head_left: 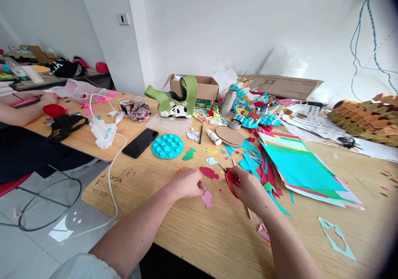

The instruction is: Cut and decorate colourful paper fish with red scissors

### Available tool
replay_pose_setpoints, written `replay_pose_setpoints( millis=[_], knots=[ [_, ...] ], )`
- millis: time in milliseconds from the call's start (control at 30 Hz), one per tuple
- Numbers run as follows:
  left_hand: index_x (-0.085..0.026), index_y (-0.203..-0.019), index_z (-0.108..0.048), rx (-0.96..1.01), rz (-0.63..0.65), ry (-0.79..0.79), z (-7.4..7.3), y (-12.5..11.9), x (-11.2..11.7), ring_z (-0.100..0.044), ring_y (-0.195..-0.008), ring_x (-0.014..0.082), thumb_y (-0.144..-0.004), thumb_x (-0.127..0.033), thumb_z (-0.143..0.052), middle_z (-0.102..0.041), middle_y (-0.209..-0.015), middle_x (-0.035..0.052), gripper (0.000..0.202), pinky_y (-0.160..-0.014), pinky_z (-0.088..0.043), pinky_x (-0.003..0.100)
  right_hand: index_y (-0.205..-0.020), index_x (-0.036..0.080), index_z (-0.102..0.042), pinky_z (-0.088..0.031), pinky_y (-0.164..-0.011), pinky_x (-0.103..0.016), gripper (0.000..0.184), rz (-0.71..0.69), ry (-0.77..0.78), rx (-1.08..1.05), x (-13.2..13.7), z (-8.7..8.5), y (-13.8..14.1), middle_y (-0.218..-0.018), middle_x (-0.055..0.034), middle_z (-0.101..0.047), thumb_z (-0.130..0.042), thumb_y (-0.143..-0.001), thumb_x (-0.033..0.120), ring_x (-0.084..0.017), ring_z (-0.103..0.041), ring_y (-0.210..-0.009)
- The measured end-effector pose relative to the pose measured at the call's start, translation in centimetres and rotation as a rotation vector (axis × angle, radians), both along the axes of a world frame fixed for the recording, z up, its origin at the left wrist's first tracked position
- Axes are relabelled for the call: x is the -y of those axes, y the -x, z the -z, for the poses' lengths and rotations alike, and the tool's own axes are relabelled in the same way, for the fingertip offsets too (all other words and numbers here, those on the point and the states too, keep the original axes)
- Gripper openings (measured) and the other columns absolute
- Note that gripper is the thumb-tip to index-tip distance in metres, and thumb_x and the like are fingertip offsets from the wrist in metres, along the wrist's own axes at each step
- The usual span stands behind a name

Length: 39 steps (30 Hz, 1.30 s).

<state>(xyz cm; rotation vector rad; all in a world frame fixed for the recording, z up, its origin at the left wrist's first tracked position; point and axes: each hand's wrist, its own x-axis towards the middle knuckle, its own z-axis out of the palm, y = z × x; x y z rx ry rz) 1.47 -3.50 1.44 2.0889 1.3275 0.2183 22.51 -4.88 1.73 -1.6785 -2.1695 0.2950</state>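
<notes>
My left hand (188,183) is closed in a pinch on a pink paper fish (207,197) lying on the wooden table (199,233). My right hand (247,185) is wrapped round red-handled scissors (230,178), blades pointing up-left toward a light blue paper fish (212,161). A dark red paper fish (209,172) lies between the hands. More cut-out fish sit further out: an orange one (183,169), a green one (189,154) and a yellow one (210,151).
A stack of coloured paper sheets (298,167) lies right of my hands, a blue folded paper disc (167,146) and a black phone (140,142) to the left. A green panda bag (178,98), a cardboard box (203,87) and a glue bottle (213,137) stand behind. Another person's arm (18,111) rests far left.
</notes>
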Motion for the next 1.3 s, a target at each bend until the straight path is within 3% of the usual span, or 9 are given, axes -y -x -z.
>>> replay_pose_setpoints(
  millis=[267, 467, 700, 1033, 1300],
  knots=[
    [-0.019, -0.067, -0.073, -0.019, 0.015, -0.040, 0.08, 0.01, 0.04, -0.060, -0.061, 0.0149, -0.065, -0.020, -0.065, -0.069, -0.065, 0.0034, 0.008, -0.053, -0.035, 0.023, -0.070, 0.023, -0.041, -0.031, -0.050, -0.024, 0.009, 0.011, -0.016, 0.013, 0.03, -0.09, 0.03, -0.061, -0.0013, -0.054, -0.043, -0.079, 0.023, -0.014, -0.048, -0.053],
    [-0.021, -0.068, -0.072, -0.055, 0.021, -0.066, 0.01, 0.12, 0.02, -0.060, -0.060, 0.0143, -0.065, -0.021, -0.065, -0.068, -0.065, 0.0017, 0.008, -0.054, -0.035, 0.023, -0.072, 0.022, -0.046, -0.033, -0.051, -0.024, 0.009, -0.023, 0.004, -0.038, 0.14, -0.09, 0.16, -0.062, -0.0015, -0.057, -0.043, -0.079, 0.025, -0.014, -0.049, -0.053],
    [-0.020, -0.069, -0.070, -0.044, 0.005, -0.019, -0.66, 0.20, 0.06, -0.060, -0.060, 0.0142, -0.065, -0.022, -0.065, -0.068, -0.066, 0.0012, 0.007, -0.054, -0.036, 0.023, -0.072, 0.022, -0.046, -0.034, -0.051, -0.025, 0.010, -0.084, 0.082, -0.092, 0.39, 0.02, 0.41, -0.063, -0.0011, -0.059, -0.043, -0.081, 0.027, -0.015, -0.050, -0.054],
    [-0.021, -0.066, -0.067, -0.016, -0.022, -0.046, -0.17, 0.17, -0.13, -0.058, -0.058, 0.0142, -0.066, -0.027, -0.065, -0.067, -0.063, 0.0001, 0.007, -0.054, -0.037, 0.023, -0.076, 0.020, -0.049, -0.036, -0.052, -0.025, 0.007, -0.147, 0.200, -0.047, 0.48, 0.20, 0.65, -0.067, -0.0022, -0.059, -0.043, -0.079, 0.023, -0.014, -0.051, -0.057],
    [-0.020, -0.067, -0.067, 0.023, -0.051, -0.040, -0.36, 0.26, -0.25, -0.060, -0.061, 0.0149, -0.064, -0.024, -0.065, -0.068, -0.066, 0.0007, 0.005, -0.055, -0.038, 0.023, -0.072, 0.021, -0.047, -0.033, -0.050, -0.025, 0.011, -0.173, 0.169, -0.075, 0.52, 0.00, 0.38, -0.062, 0.0003, -0.055, -0.043, -0.081, 0.027, -0.013, -0.047, -0.053]
  ],
)
